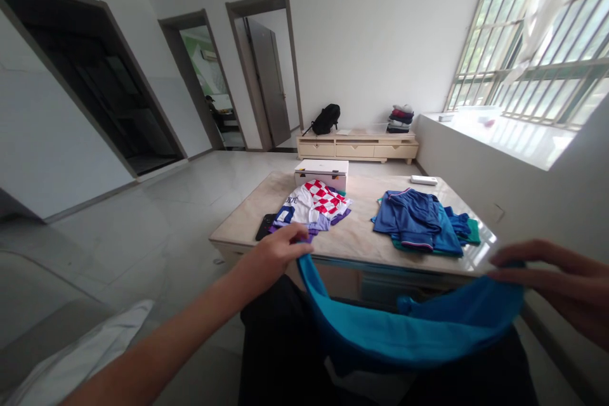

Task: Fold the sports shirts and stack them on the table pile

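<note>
A bright blue garment (pixel 399 336) hangs between my two hands and sags over my lap; its exact kind cannot be made out. My left hand (pixel 280 250) pinches one end near the table's front edge. At the other end, my right hand (pixel 556 273) grips the cloth between thumb and fingers. Beyond the left hand lies a red-and-white checked jersey (pixel 318 203) on top of purple cloth. A pile with a dark blue shirt (pixel 409 219) uppermost rests on the table's right side, over lighter blue and green garments.
The marble-topped table (pixel 361 203) also bears a white box (pixel 321 171), a black phone (pixel 265 227) and a small white device (pixel 423 181). Behind, a low cabinet (pixel 354 149) holds a black backpack (pixel 326 119) and folded clothes (pixel 400 119). White cloth (pixel 90 355) lies at lower left.
</note>
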The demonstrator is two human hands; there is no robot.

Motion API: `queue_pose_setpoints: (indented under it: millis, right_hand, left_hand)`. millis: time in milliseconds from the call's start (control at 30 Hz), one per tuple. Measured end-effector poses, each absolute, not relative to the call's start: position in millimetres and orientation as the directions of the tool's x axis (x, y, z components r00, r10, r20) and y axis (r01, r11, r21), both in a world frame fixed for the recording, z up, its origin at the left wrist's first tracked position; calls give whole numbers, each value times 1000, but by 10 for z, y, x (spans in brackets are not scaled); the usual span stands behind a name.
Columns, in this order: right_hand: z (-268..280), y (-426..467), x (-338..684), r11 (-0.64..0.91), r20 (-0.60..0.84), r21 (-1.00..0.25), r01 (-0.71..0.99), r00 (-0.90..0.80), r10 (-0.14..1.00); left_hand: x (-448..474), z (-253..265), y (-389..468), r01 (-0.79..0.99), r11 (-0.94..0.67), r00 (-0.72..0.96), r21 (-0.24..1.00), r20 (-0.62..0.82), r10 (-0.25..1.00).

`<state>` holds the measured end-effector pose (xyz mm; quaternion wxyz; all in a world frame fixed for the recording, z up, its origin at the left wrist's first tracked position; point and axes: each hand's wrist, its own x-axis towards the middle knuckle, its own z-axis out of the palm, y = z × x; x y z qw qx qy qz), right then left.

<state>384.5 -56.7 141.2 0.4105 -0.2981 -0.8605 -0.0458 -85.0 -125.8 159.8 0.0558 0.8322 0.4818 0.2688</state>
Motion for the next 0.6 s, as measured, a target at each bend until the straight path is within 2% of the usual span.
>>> queue_pose_setpoints:
  millis: [67,133,233,333,433,500,600]
  right_hand:
    - [1674,-484,3352,909,707,-236,343,-582,403]
    - [1815,-382,2861,931,689,-318,176,-631,355]
    - [1823,-242,2367,906,675,-408,118,-629,386]
    - [1724,-146,2234,868,671,-486,106,-591,448]
    - [1624,-85,2264,850,655,-524,44,-618,436]
    - [1563,-54,2280,835,638,-550,17,-637,433]
    - [1479,-24,2270,768,561,-639,36,-661,499]
  left_hand:
    - [-522,1696,-1000,637,-663,387,393,581,716]
    - [-196,1726,-757,499,-726,317,473,680,662]
    - [113,1694,-523,368,-709,231,601,680,696]
    - [157,1652,-451,372,-700,242,609,665,707]
    - [92,1633,-460,467,-750,323,469,699,638]
    - [59,1628,-476,570,-762,381,308,722,578]
    - [42,1628,-501,698,-714,466,62,717,519]
